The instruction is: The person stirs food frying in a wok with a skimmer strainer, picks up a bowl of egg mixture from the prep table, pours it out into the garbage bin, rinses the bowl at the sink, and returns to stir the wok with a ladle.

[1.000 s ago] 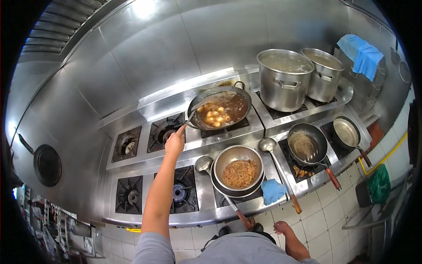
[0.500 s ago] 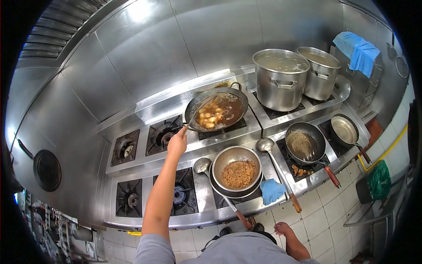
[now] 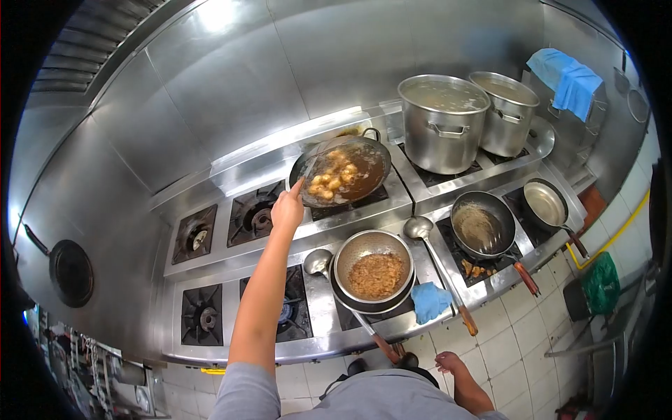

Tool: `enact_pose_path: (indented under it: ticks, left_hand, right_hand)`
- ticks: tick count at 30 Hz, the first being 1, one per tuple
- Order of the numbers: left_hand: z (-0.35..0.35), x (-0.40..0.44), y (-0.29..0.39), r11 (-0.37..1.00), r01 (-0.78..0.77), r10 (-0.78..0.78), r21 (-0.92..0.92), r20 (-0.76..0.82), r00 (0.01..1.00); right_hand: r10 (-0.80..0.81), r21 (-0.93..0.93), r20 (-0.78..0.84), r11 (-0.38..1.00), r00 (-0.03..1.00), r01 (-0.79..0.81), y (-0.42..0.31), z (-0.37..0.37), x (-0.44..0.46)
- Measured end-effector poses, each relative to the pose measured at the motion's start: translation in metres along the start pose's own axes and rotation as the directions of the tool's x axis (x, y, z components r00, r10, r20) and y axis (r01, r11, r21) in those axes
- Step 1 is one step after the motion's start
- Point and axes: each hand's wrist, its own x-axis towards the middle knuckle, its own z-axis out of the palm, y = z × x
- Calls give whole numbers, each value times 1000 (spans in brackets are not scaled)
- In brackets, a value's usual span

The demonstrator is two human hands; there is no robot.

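left hand (image 3: pixel 287 208) mid-frame with fingers wrapped round some long utensil (image 3: pixel 311 166), its far end down in a big wok (image 3: pixel 299 168) of brown sauce and pale chunks (image 3: pixel 333 183) around upper centre, right hand (image 3: pixel 449 362) hanging bottom right of centre, can't really tell its fingers

So the left hand (image 3: pixel 288 209) is now closer in at the wok's (image 3: pixel 298 168) near-left rim, and the golden chunks (image 3: pixel 334 182) stretch farther toward its back.
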Motion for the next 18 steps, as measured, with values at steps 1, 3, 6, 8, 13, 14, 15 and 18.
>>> enact_pose_path:
  ticks: [1, 3, 6, 8, 13, 14, 15, 18]
  left_hand:
    - [6, 4, 3, 1000, -4, 4, 20, 9, 1000]
    - [16, 11, 7, 999, -18, 18, 33, 13, 1000]
    - [27, 19, 9, 999, -34, 33, 42, 18, 999]
    - [29, 22, 13, 998, 8, -13, 59, 77, 997]
    - [19, 16, 15, 995, -55, 48, 78, 87, 995]
    - [17, 16, 14, 993, -67, 57, 94, 106, 993]
    - [16, 16, 13, 991, -80, 66, 110, 125, 990]
    - [10, 10, 7, 982, -139, 124, 131, 116, 985]
  right_hand:
    - [0, -3, -12, 1000, 1000, 0, -1, 0, -3]
    - [3, 2, -27, 1000, 1000, -3, 3, -1, -7]
    - [6, 26, -22, 1000, 1000, -5, 9, -3, -10]
    - [36, 32, -50, 999, 998, -34, 11, -4, -16]
    - [56, 38, -47, 998, 997, -54, 17, -4, -23]
    - [66, 25, -42, 998, 997, -65, 15, -5, -24]
    - [63, 21, -41, 998, 997, -63, 14, -5, -22]
    - [18, 13, -22, 1000, 1000, -17, 13, -5, -15]
